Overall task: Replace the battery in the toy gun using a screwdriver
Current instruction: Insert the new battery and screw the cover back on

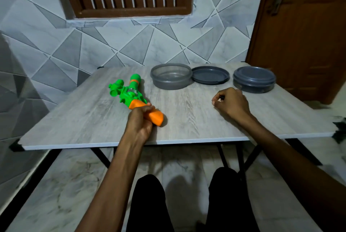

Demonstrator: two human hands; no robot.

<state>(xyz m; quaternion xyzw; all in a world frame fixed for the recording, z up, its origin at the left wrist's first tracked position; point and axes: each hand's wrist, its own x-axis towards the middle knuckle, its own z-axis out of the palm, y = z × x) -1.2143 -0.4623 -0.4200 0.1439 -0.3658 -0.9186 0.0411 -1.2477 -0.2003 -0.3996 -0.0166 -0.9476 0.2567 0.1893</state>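
A green toy gun (129, 92) with an orange grip lies on the grey wood-look table (187, 119), its barrel pointing away to the far left. My left hand (140, 121) is wrapped around the orange grip (156, 117). To the right, my right hand (231, 101) rests on the table with its fingers curled in. A small dark object (221, 97) shows between its fingertips; what it is cannot be made out. No screwdriver or battery is plainly in view.
At the back of the table stand an open grey round container (171, 76), its loose lid (210, 75) beside it, and a closed grey container (254, 80) at the right. A tiled wall lies behind, a brown door (303, 25) at the right, my knees below.
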